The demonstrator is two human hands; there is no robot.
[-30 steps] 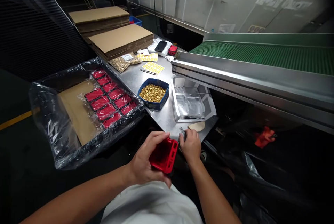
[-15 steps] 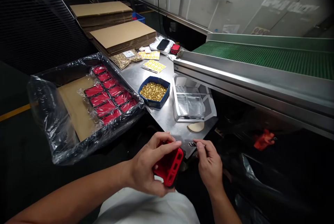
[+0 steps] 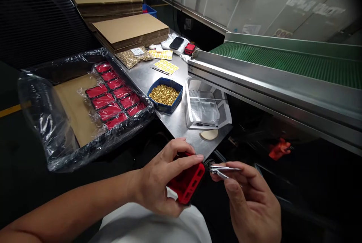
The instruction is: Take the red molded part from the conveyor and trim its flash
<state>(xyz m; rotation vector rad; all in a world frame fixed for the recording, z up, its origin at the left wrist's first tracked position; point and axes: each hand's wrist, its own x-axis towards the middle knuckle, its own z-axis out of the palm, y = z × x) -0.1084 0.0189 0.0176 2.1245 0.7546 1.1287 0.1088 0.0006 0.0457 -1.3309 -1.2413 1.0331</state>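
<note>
Beyond the right hand, up and to its right, runs a long conveyor (image 3: 283, 62) with a green belt and steel side rails. Up and to the left of the left hand sits a wide black tray (image 3: 51, 129) lined with clear plastic film, holding a cardboard sheet and rows of red cases (image 3: 114, 94). Farther off beyond that tray lie stacks of flat cardboard (image 3: 130, 31). Straight ahead of both hands is the steel table (image 3: 175, 122), carrying a blue bin of small brass parts (image 3: 164, 95) and, just right of it, a clear plastic tray (image 3: 205, 109). The left hand (image 3: 161, 182) is closed around a red case (image 3: 188, 182), fingers over its top and thumb beneath, held above the lap. The right hand (image 3: 249, 201), just beside it but apart, pinches metal tweezers (image 3: 223, 169) whose tips point at the case's near edge.
</note>
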